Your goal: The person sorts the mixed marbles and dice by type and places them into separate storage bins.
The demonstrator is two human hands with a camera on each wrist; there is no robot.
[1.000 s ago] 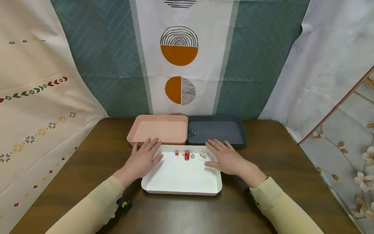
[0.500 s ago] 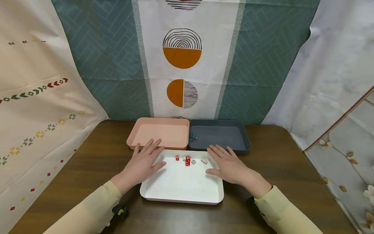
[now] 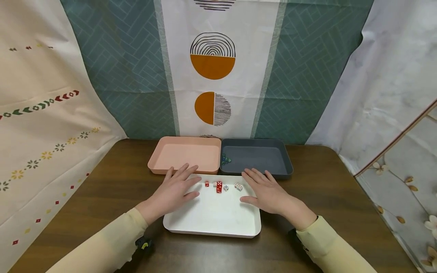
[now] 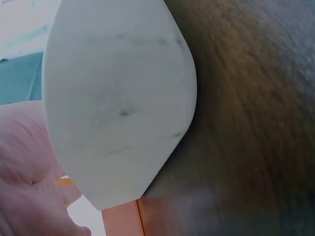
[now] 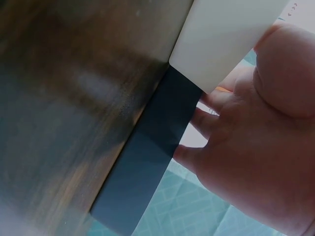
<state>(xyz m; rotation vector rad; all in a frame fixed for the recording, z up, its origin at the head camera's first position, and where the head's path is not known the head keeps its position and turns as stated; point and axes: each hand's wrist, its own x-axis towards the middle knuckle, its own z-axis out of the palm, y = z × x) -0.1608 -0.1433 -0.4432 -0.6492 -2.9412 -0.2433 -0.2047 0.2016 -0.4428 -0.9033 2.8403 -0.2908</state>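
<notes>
A white tray [image 3: 211, 216] holds several small dice near its far side. Among them are a red die [image 3: 206, 184], a stacked-looking pair of red dice [image 3: 219, 187] and white dice [image 3: 238, 187]. My left hand [image 3: 174, 191] hovers over the tray's left rim, fingers spread and straight, nothing in it. Over the right rim is my right hand [image 3: 268, 193], also flat with its thumb toward the dice. In the left wrist view the tray's outer wall [image 4: 118, 98] covers part of the left hand [image 4: 29, 167]. The right wrist view shows the right palm [image 5: 261, 137] beside the tray wall.
Behind the white tray stand a pink tray [image 3: 189, 153] on the left and a dark grey tray [image 3: 256, 155] on the right, side by side. Small green-blue pieces [image 3: 225, 159] lie in the dark one's left end. Patterned cloths [image 3: 300, 68] hang around the wooden table [image 3: 317, 182].
My left hand has shifted right, farther over the white tray. The right hand stays nearly where it was. The head view dipped slightly upward earlier; the dice lie unmoved in the tray.
</notes>
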